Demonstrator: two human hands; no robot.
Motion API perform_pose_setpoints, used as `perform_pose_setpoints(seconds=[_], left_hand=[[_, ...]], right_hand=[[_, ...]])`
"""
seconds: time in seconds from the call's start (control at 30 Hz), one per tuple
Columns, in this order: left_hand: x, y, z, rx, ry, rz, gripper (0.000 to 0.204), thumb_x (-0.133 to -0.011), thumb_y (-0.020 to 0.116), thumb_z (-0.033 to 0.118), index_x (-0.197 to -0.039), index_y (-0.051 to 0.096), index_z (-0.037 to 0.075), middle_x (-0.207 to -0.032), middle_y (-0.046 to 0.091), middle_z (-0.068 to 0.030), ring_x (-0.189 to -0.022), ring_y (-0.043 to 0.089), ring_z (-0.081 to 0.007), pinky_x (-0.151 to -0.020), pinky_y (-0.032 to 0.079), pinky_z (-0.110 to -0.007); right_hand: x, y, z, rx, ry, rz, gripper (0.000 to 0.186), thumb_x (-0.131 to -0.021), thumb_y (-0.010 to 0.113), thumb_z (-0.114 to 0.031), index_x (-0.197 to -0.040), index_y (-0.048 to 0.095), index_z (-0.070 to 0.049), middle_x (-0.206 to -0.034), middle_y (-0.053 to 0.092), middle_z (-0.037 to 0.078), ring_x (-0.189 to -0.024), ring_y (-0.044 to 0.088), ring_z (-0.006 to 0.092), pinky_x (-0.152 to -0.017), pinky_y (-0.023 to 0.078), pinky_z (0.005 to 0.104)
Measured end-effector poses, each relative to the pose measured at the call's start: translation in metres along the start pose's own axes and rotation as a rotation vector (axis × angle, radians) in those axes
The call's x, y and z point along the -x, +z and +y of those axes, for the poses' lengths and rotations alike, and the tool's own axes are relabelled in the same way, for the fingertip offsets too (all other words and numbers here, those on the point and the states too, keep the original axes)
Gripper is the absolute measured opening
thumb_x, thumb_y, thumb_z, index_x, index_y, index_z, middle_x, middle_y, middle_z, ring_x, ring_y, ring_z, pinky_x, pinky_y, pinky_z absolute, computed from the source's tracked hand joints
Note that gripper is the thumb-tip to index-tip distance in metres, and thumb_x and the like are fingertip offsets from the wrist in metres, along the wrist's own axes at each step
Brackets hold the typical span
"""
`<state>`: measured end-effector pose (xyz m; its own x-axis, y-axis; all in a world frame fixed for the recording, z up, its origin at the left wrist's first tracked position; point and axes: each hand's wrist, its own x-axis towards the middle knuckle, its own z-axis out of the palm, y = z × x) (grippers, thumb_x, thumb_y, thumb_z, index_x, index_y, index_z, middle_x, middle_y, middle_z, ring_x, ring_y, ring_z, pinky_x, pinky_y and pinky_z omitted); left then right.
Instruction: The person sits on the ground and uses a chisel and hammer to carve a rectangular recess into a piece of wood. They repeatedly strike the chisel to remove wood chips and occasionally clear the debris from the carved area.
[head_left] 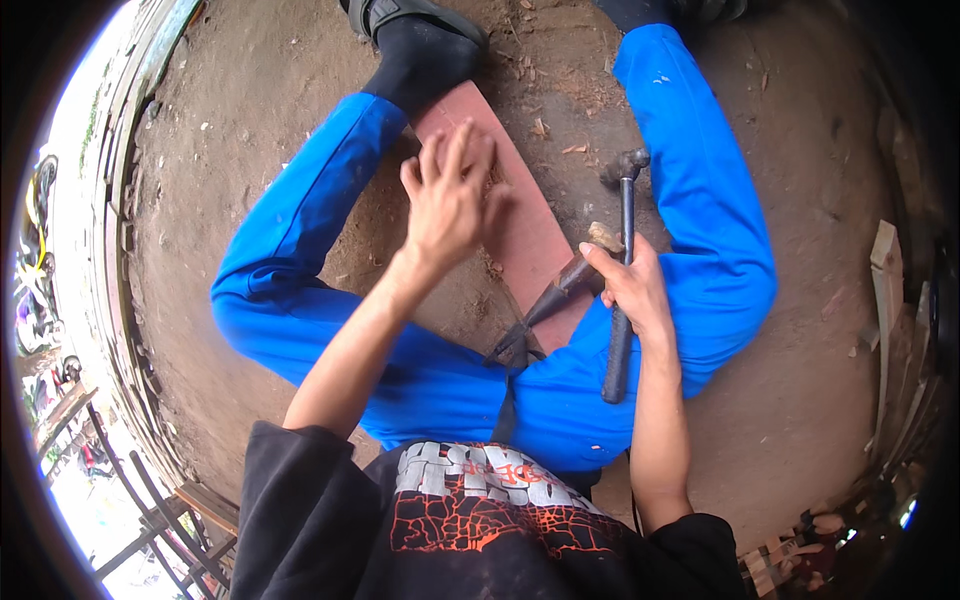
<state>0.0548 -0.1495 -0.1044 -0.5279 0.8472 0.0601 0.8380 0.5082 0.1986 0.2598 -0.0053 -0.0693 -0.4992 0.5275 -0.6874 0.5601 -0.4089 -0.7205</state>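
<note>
A reddish, flat board [535,215] lies slanted between my legs, its far end by my left foot. Over its far part is my left hand [448,200], fingers spread and slightly blurred; whether the palm touches the wood I cannot tell. My right hand [638,290] is closed around a hammer [618,360] with a dark handle, its head pointing away from me near my right shin. By the right thumb, a dark tapered tool [557,293] crosses the board's near end, with a small light-brown piece [604,237] at its upper end. The fingers' undersides are hidden.
My legs in blue trousers [290,225] bend around the board. A dark strap [506,405] runs over my lap. Wood shavings [540,128] lie on the dirt floor [190,260]. Wood pieces [885,260] are at the right, and planks with metal bars [150,500] at the left.
</note>
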Motion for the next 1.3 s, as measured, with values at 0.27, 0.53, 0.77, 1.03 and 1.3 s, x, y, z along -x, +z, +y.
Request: perform_pose_setpoints(seconds=[0.27, 0.53, 0.77, 1.03, 1.3], left_hand=[[0.035, 0.000, 0.017, 0.272, -0.220, 0.067, 0.061, -0.092, 0.061, 0.043, -0.142, 0.051, 0.010, -0.159, 0.028, -0.0157, -0.146, 0.021, -0.0413, -0.109, 0.020, -0.066], [0.035, 0.004, 0.018, 0.191, -0.122, -0.081, 0.055, -0.092, 0.062, 0.047, -0.136, 0.057, 0.013, -0.163, 0.021, -0.0145, -0.149, 0.013, -0.0444, -0.107, 0.018, -0.073], [0.036, 0.005, 0.020, 0.104, -0.133, -0.074, 0.055, -0.090, 0.065, 0.046, -0.129, 0.060, 0.007, -0.163, 0.019, -0.0146, -0.149, 0.011, -0.0448, -0.108, 0.016, -0.072], [0.046, -0.006, 0.037, 0.466, 0.067, -0.003, 0.052, -0.082, 0.071, 0.036, -0.126, 0.057, 0.012, -0.152, 0.038, -0.0170, -0.147, 0.025, -0.0400, -0.110, 0.022, -0.066], [0.041, -0.026, 0.075, 1.148, 0.202, -0.444, 0.050, -0.081, 0.070, 0.021, -0.123, 0.055, 0.000, -0.096, 0.064, -0.0202, -0.089, 0.063, -0.0388, -0.082, 0.050, -0.045]], right_hand=[[0.000, 0.001, -0.001, -0.007, -0.007, 0.018, 0.038, -0.085, 0.079, -0.021, -0.110, 0.061, 0.001, -0.073, 0.054, -0.002, -0.047, 0.045, 0.0053, -0.039, 0.039, 0.0226], [-0.002, 0.002, 0.003, 0.011, -0.003, 0.011, 0.039, -0.085, 0.080, -0.022, -0.110, 0.061, 0.001, -0.075, 0.056, -0.001, -0.048, 0.047, 0.0061, -0.039, 0.039, 0.0234], [-0.002, 0.001, 0.002, 0.011, -0.024, 0.005, 0.038, -0.084, 0.081, -0.022, -0.108, 0.061, 0.001, -0.076, 0.057, 0.000, -0.048, 0.048, 0.0064, -0.039, 0.039, 0.0237], [0.005, -0.004, 0.005, -0.092, -0.022, -0.030, 0.040, -0.079, 0.082, -0.025, -0.099, 0.059, 0.000, -0.073, 0.054, 0.000, -0.049, 0.047, 0.0063, -0.043, 0.041, 0.0242], [0.053, -0.012, -0.037, -0.278, -0.134, -0.002, 0.037, -0.079, 0.076, -0.001, -0.107, 0.053, -0.001, -0.081, 0.054, 0.001, -0.051, 0.045, 0.0045, -0.043, 0.040, 0.0202]])
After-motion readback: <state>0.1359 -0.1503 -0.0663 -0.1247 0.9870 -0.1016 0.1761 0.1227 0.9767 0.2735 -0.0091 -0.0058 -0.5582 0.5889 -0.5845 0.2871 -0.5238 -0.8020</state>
